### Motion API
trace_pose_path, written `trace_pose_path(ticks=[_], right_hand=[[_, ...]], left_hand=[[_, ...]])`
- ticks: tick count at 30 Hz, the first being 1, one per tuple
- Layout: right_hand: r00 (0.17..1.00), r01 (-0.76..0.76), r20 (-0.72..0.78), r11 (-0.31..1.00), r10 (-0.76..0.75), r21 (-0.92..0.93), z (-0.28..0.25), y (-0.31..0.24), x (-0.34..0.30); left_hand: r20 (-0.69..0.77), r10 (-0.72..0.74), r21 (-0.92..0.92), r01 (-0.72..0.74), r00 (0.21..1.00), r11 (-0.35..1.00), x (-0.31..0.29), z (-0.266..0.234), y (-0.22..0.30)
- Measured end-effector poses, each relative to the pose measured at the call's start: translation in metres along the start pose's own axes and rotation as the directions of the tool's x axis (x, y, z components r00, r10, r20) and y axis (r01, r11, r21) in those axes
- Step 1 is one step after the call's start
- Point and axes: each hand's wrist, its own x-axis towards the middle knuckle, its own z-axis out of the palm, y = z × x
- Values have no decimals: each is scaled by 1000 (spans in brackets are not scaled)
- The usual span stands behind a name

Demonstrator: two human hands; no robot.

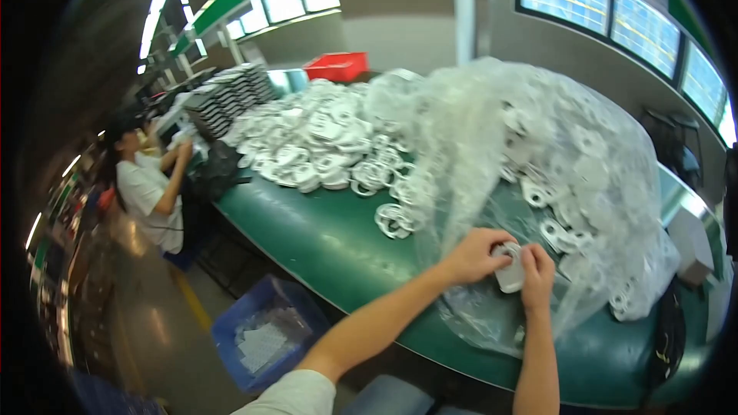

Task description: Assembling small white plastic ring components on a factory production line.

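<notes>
Over the green table (338,242), both of my hands hold one small white plastic part (509,278) with a rounded lower end. My left hand (474,256) pinches its upper left side, and my right hand (537,270) grips its right side with bent fingers. Thumbs and fingertips cover the part's upper end. Beneath my hands spreads the edge of a large clear plastic bag (477,323). Inside the bag, beyond my hands and to the right, is a heap of white ring-shaped parts (569,207).
Loose white parts (315,134) form a big pile left of the bag, with a red bin (337,67) behind. A blue bin (231,330) holding flat white pieces stands below the table's near edge. A co-worker (150,184) sits at far left beside stacked trays (231,96).
</notes>
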Motion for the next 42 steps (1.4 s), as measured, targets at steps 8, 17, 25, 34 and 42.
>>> trace_pose_path(ticks=[8,17,25,34,42], right_hand=[[983,-166,-31,945,182,282,11,-16,-3],[979,-196,-4,956,202,218,10,-14,3],[970,-223,-48,947,240,231,16,-12,3],[970,-197,-93,951,225,239,11,-8,-4],[922,91,-340,955,-188,-281,42,4,12]], left_hand=[[-738,-262,45,433,621,900,-86,-215,6],[-823,259,506,446,505,738,-49,-381,14],[-79,245,557,-161,966,815,28,-90,12],[-125,309,842,-64,943,536,128,48,-43],[-147,424,719,-198,894,666,75,15,11]])
